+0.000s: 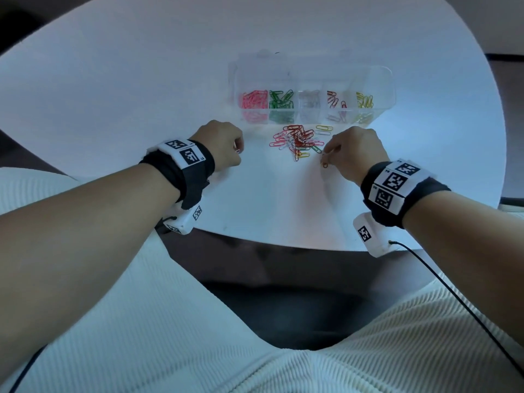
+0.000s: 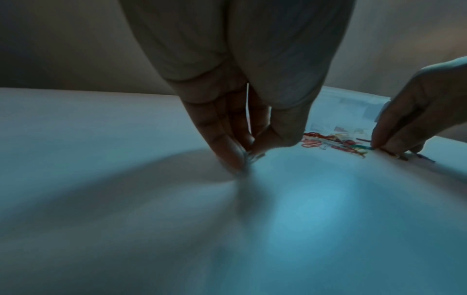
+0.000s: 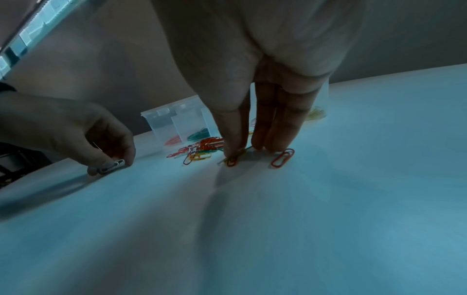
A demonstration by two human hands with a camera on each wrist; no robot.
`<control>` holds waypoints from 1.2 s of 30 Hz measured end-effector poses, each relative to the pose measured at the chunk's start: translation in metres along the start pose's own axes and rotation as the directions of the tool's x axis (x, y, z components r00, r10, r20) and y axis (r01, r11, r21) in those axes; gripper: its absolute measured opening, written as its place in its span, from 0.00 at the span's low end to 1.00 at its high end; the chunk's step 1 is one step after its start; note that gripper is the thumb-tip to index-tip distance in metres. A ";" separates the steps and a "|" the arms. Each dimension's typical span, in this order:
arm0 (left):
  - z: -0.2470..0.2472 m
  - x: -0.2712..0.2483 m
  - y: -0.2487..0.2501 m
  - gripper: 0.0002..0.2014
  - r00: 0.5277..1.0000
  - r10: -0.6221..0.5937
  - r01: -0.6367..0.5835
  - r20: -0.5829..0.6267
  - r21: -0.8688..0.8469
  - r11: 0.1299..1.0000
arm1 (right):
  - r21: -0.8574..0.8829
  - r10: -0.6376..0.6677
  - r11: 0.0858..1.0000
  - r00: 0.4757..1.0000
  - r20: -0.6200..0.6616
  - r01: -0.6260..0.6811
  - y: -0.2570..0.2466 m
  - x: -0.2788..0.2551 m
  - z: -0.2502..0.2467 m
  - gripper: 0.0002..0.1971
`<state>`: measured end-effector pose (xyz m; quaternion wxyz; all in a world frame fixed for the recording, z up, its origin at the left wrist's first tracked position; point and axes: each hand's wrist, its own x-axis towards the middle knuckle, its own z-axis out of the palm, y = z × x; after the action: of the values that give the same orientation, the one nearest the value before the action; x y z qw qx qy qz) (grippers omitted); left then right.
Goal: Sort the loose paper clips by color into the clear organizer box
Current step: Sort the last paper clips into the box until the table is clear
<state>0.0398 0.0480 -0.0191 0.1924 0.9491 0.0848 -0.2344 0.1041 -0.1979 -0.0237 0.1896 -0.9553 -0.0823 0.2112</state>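
Observation:
The clear organizer box (image 1: 380,80) stands at the far middle of the white table; its compartments hold pink, green, white, red and yellow clips. In front of it lies the loose pile of mixed clips (image 1: 297,140) (image 2: 336,143) (image 3: 202,149). To the pile's left, my left hand (image 1: 238,150) (image 2: 246,159) pinches white paper clips (image 3: 112,165) at the table top. My right hand (image 1: 326,158) (image 3: 233,155), at the pile's right edge, pinches a red paper clip (image 3: 231,161) against the table with thumb and index finger. Another red clip (image 3: 283,157) lies loose beside its other fingers.
The round white table (image 1: 141,80) has bare surface to the left and near side of the pile. Its front edge (image 1: 269,242) runs close below both wrists. A black cable (image 1: 453,296) trails from the right wrist camera over my lap.

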 end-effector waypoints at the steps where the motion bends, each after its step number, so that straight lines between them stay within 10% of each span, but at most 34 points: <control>1: 0.000 -0.001 0.005 0.07 1.000 0.012 -0.012 -0.004 -0.021 1.000 | 0.011 0.007 1.000 1.000 0.008 -0.007 0.000 0.000 0.001 0.05; 9: 0.016 -0.003 0.054 0.13 0.996 0.064 -0.077 -0.059 -0.252 0.965 | 0.278 0.064 0.956 0.993 0.101 -0.090 0.015 -0.003 0.005 0.06; 16: 0.028 0.007 0.062 0.10 0.995 0.068 -0.082 -0.068 -0.228 0.970 | 0.656 0.160 0.715 0.970 0.184 -0.242 0.018 -0.007 -0.012 0.05; 30: 0.036 0.016 0.048 0.06 0.988 0.124 -0.126 -0.093 -0.026 0.992 | 0.596 0.118 0.787 0.986 0.115 -0.163 0.023 -0.001 -0.018 0.07; 36: 0.032 0.013 0.048 0.12 0.989 0.063 -0.069 -0.132 -0.039 0.997 | 0.112 0.007 0.994 1.000 0.019 -0.009 0.023 -0.005 -0.015 0.09</control>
<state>0.0502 -0.0072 -0.0358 0.2145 0.9604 0.0709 -0.1632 0.1084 -0.2248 -0.0184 0.2414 -0.9415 -0.0680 0.2252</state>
